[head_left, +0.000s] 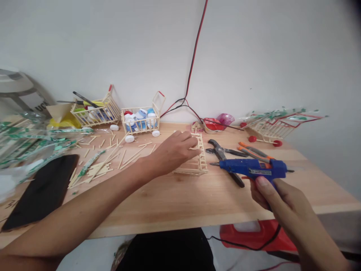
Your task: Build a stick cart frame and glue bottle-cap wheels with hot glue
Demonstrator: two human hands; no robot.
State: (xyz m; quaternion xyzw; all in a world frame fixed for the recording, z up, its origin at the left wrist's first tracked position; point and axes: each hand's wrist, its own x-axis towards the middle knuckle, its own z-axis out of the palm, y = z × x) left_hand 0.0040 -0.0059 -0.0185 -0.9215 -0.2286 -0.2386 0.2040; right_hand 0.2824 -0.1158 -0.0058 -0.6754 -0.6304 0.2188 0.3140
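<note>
My left hand (180,150) reaches over a small basket frame of thin wooden sticks (201,156) on the table, its fingers bent and closed on the frame's upper part. The fingertips and part of the frame are hidden under the hand. To the right, my right hand (270,194) grips a blue glue gun (251,167) by its handle, thumb on the side. The gun's nozzle points left toward the frame, a short gap from it. Beneath the gun lie black-handled pliers (221,152) and orange-and-grey pliers (255,151).
Two stick carts, one with bottle caps (141,118) and one with mixed items (97,111), stand at the back left. Loose sticks (98,169) and a black phone-like slab (42,192) lie left. A red-wheeled cart (270,128) stands right; a red-and-black cable (194,52) hangs behind.
</note>
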